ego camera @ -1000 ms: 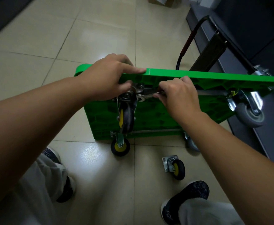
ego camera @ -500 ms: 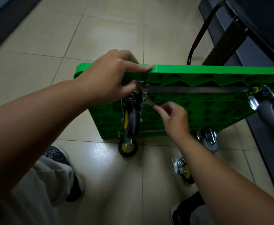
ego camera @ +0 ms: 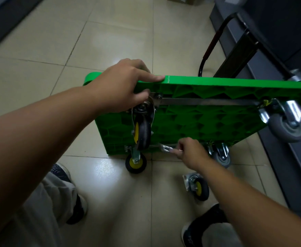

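Our left hand [ego camera: 121, 86] holds the top edge of the green cart [ego camera: 217, 122], which stands on its side on the tiled floor [ego camera: 110, 41]. Its fingers [ego camera: 153, 78] are wrapped over the rim, and the thumb is on the underside by the metal plate of the black wheel [ego camera: 142, 132]. Our right hand [ego camera: 190, 152] is low down, near the cart's bottom edge. Its fingers are curled tight round a small wrench [ego camera: 165, 148], whose head points left towards the lower black wheel [ego camera: 136, 162]. A loose wheel [ego camera: 198, 188] lies on the floor just below that hand, and two grey wheels [ego camera: 287, 129] sit at the cart's right end
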Available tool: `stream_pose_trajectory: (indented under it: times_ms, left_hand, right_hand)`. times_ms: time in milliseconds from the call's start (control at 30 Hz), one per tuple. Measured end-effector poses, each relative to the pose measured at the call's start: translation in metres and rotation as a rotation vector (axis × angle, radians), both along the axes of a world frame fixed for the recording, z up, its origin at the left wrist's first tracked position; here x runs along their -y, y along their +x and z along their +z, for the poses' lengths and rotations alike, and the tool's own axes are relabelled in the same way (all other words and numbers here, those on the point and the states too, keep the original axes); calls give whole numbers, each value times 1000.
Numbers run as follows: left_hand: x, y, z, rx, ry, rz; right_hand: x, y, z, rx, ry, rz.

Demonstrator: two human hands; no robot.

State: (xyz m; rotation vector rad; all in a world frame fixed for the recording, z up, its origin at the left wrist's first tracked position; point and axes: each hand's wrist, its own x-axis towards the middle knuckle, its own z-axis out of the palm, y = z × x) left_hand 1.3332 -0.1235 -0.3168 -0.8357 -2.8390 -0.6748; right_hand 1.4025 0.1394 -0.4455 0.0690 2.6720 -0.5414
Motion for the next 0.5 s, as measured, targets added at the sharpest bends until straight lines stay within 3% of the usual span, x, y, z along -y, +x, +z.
stream_pose_trajectory:
  times_ms: [33, 67, 100, 267, 500]
  left_hand:
    - [0, 0, 0, 0, 4, -1]
    - [0, 1, 0, 1, 8, 0]
    - [0, 1, -1, -1, 12, -1]
    - [-1, 0, -3, -12, 7, -6]
    - [-1, 2, -3, -13, 6, 2]
  right_hand:
    - [-12, -4, 15, -2, 315, 221]
    - [-19, -8, 30, -45, 500, 372]
    - [-22, -12, 46, -127, 555, 453]
    - [-10, -32, 100, -746, 387, 452]
    - [21, -53, 105, -896, 432, 520]
